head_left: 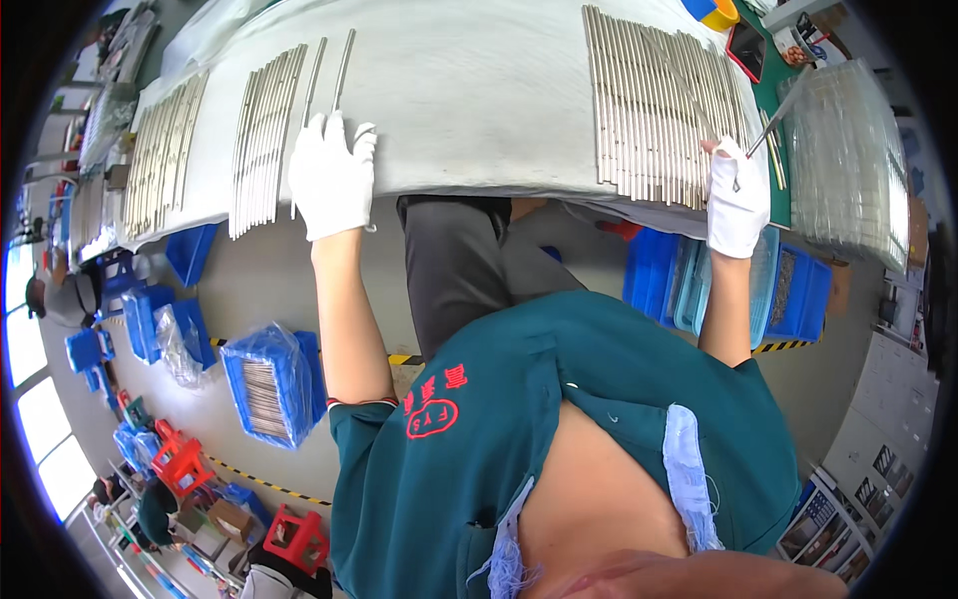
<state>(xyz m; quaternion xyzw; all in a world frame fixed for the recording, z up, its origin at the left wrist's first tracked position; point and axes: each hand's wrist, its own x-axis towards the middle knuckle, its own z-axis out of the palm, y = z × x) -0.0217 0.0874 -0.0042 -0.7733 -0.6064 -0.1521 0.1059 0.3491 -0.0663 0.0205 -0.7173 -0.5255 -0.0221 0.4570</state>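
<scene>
My left hand (pixel 334 182), in a white glove, lies flat with fingers spread over two thin metal rods set apart from the rows. One rod (pixel 344 70) runs forward from under its fingertips; the other (pixel 314 80) passes along its left side. At the right, my gloved right hand (pixel 738 205) is closed, one bare fingertip showing. A slanting slender metal rod (pixel 686 92) reaches its fingers, lying across a wide row of rods (pixel 639 120). A tapered silvery tool (pixel 776 122) also meets this glove; whether I grip it is unclear.
Two more rod rows (pixel 267 140) (pixel 165 150) lie left on the grey-covered table (pixel 469 100). Clear plastic trays (pixel 848 160) are stacked right, near a red-edged phone (pixel 746 52) and tape rolls (pixel 714 12). Blue bins (pixel 654 275) stand below; a bagged bin (pixel 269 384) sits on the floor.
</scene>
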